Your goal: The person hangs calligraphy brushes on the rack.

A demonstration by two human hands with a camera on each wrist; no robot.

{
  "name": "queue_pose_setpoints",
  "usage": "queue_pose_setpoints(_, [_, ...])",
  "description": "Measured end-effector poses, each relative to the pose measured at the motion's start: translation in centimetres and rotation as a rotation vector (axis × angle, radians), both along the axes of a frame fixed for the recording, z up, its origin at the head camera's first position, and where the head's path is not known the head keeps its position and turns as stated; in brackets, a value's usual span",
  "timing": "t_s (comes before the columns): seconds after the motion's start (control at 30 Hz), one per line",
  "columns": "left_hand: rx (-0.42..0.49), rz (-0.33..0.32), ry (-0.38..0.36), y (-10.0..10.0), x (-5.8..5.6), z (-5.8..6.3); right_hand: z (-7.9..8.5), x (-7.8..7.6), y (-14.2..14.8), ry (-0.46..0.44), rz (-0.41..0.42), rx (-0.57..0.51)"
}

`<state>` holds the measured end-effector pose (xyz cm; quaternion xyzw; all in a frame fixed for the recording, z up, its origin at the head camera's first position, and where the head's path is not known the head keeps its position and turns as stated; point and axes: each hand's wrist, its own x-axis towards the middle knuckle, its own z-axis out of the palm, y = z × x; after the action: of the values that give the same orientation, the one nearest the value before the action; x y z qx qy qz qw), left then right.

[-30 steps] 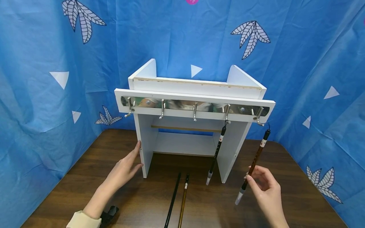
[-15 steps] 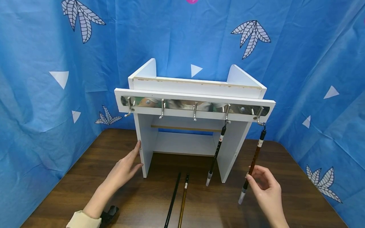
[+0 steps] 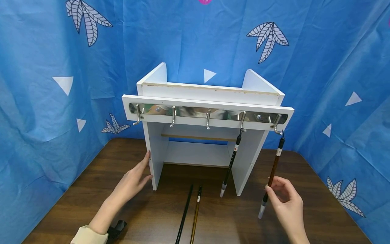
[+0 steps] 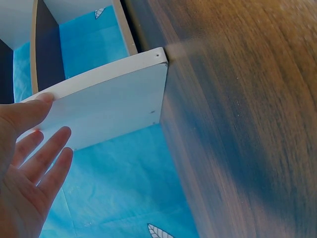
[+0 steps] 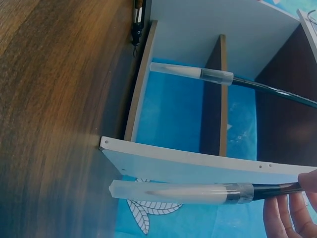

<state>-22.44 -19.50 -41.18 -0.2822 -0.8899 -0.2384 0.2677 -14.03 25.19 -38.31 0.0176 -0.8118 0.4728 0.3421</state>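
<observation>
My right hand (image 3: 284, 205) pinches the lower shaft of a brown calligraphy brush (image 3: 275, 162), thumb against fingers. The brush leans slightly, its clear-capped tip (image 5: 168, 192) downward, and its cord loop is right at the end of the rightmost hook (image 3: 277, 124). A black calligraphy brush (image 3: 233, 159) hangs from the hook to the left. My left hand (image 3: 131, 181) rests against the left side panel of the white shelf rack (image 3: 152, 169); in the left wrist view its thumb (image 4: 45, 98) touches the panel's front edge while the other fingers extend loosely along the outer face.
On the wooden table (image 3: 243, 230), a black brush (image 3: 184, 215) and a golden-brown brush (image 3: 196, 217) lie in front of the rack. A dark object (image 3: 117, 230) sits beside the left forearm. Three more hooks line the metal strip (image 3: 190, 112). Blue cloth (image 3: 195, 40) surrounds the table.
The brown brush has moved left to the rightmost hook, then slightly right again with my right hand, its lower end swinging right. My left hand stays put.
</observation>
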Motion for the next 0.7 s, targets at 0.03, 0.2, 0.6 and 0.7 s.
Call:
queue_pose_setpoints(0.03, [0.000, -0.001, 0.000, 0.0, 0.0, 0.0, -1.0, -0.5, 0.7, 0.009, 0.005, 0.010])
queue_pose_setpoints(0.2, [0.000, -0.002, -0.001, 0.0, -0.1, 0.0, -6.4, -3.5, 4.6, 0.027, 0.017, 0.053])
queue_pose_setpoints(0.6, [0.005, -0.007, 0.004, 0.0, -0.1, -0.1, -1.9, -0.8, 1.3, 0.040, 0.025, 0.039])
queue_pose_setpoints(0.7, [0.005, -0.007, 0.005, 0.0, -0.1, -0.1, 0.3, 0.4, -0.2, 0.052, 0.007, 0.019])
